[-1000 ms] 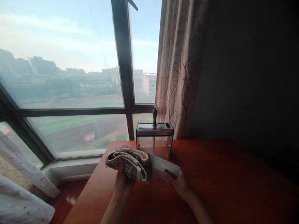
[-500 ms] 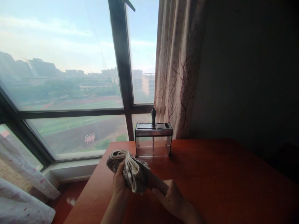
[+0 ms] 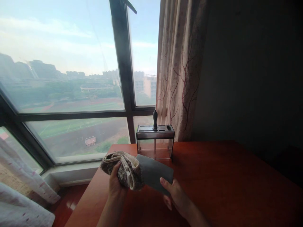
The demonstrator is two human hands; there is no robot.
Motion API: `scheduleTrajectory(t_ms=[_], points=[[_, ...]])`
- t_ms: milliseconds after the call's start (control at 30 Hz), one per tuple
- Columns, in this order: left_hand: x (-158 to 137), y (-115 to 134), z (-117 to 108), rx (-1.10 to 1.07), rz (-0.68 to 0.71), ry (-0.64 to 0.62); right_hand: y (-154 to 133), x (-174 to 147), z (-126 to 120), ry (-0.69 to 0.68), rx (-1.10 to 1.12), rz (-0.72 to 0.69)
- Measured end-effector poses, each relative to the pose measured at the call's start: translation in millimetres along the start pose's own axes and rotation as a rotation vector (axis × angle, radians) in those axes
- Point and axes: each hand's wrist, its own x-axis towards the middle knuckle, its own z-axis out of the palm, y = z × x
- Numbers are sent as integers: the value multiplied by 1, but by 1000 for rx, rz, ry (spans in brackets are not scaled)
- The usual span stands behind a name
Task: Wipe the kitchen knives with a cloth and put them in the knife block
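My left hand [image 3: 116, 181] is closed around a bunched grey-brown and cream towel [image 3: 123, 170] above the table. Out of the towel's right side comes the wide, flat grey blade of what looks like a cleaver [image 3: 155, 173]. Its other end lies in the towel, and no handle shows. My right hand [image 3: 176, 195] pinches the blade's far right end, thumb on the face turned to me. Behind them stands a clear-sided knife block [image 3: 155, 135] with a dark top frame. A black-handled tool [image 3: 155, 119] is upright in one of its slots.
The reddish-brown wooden table [image 3: 213, 179] reaches off to the right, with its left edge near my left forearm. Past it are a large window [image 3: 61, 88] and its sill [image 3: 78, 172]. A patterned curtain [image 3: 180, 72] hangs behind the block; another curtain [image 3: 21, 205] is at lower left.
The cleaver has turned from nearly edge-on to show its broad face. My left hand and the towel have shifted left, and more of the blade is uncovered between the hands.
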Motion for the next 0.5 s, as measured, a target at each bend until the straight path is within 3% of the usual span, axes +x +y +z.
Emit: scheduleTrajectory(t_ms=[333, 500], points=[[7, 7, -3, -8, 66, 4, -6, -1, -4, -33, -325, -170], [14, 10, -6, 43, 96, 89, -5, -4, -13, 63, -490, -270]])
